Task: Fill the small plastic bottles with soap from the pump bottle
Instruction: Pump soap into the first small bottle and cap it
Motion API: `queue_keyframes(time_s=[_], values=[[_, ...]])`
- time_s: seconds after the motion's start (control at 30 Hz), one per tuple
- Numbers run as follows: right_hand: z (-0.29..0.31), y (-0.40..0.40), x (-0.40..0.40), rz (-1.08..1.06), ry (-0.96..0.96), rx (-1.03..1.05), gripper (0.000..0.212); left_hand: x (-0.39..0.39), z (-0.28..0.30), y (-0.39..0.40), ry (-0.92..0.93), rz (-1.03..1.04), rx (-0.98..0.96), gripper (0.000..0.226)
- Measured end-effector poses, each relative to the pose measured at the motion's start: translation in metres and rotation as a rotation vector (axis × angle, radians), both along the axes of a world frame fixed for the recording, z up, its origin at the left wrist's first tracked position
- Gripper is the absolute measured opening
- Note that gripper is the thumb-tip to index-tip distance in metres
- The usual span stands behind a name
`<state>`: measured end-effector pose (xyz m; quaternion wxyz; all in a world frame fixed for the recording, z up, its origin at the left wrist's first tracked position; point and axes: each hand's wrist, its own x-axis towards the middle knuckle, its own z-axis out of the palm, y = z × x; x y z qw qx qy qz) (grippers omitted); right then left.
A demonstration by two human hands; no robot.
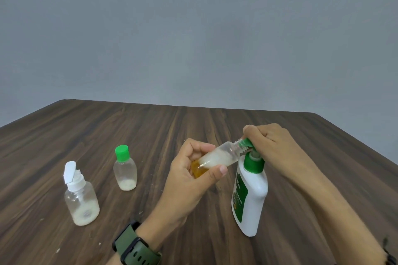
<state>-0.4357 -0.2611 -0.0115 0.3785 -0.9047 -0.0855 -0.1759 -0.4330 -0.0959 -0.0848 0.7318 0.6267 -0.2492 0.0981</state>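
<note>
One small bottle (217,157) lies tilted in the left hand (193,170), fingers curled round its base, its open neck aimed up-right at the pump nozzle (247,143). Right hand (271,146) is closed over the pump bottle (249,196), near the table's (150,127) right edge.

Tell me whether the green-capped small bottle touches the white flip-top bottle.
Apart. The head view shows bare wooden table between the green-capped small bottle and the white flip-top bottle.
</note>
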Motion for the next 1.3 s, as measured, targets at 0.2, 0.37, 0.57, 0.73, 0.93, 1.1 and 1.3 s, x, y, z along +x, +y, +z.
queue_keyframes(time_s=[0.2,0.37,0.57,0.73,0.93,1.1,1.3], values=[[-0.011,0.002,-0.001,-0.013,0.015,0.041,0.041,0.001,-0.003,0.000,-0.002,-0.006,0.030,0.031],[-0.013,0.000,-0.002,0.001,0.026,0.034,0.043,0.000,-0.005,0.001,0.010,0.001,0.041,0.033],[0.003,0.000,-0.002,0.034,0.034,-0.007,0.039,-0.001,0.002,0.001,-0.012,-0.004,0.022,0.029],[-0.001,-0.002,-0.003,0.005,0.021,0.034,0.040,-0.001,0.003,-0.001,-0.015,-0.014,0.034,0.032],[-0.016,-0.001,-0.001,-0.023,0.052,0.011,0.042,0.002,0.001,0.003,0.023,0.002,0.079,0.031],[-0.005,-0.001,-0.001,0.004,0.006,0.050,0.042,0.002,0.005,0.002,0.017,-0.023,0.067,0.034],[0.001,-0.002,0.000,-0.009,0.036,-0.005,0.040,0.000,0.003,0.002,0.017,-0.030,0.051,0.038]])
